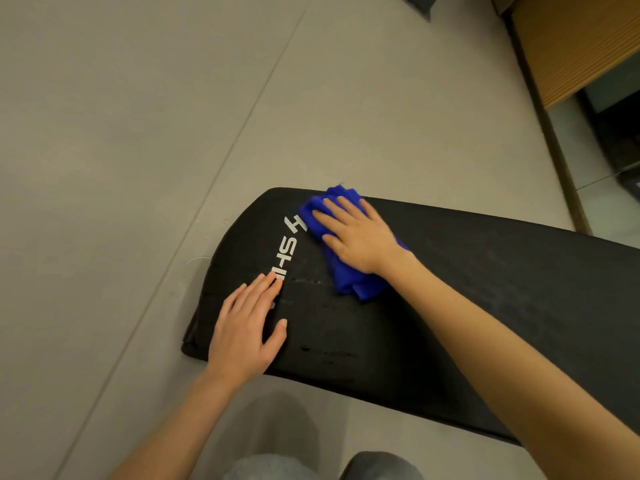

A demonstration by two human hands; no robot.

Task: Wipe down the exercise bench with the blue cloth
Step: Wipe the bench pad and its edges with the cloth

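A black padded exercise bench (467,289) with white lettering near its rounded left end runs from the middle of the view to the right edge. A crumpled blue cloth (349,278) lies on the pad near that end. My right hand (356,233) presses flat on the cloth, fingers straight and spread toward the far edge. My left hand (246,327) rests flat on the bench pad at its near left corner, fingers straight, partly covering the lettering. It holds nothing.
Grey tiled floor (138,133) surrounds the bench on the left and far side. A wooden slatted panel (571,46) and a dark unit stand at the upper right. My grey-trousered knees (277,465) show at the bottom edge.
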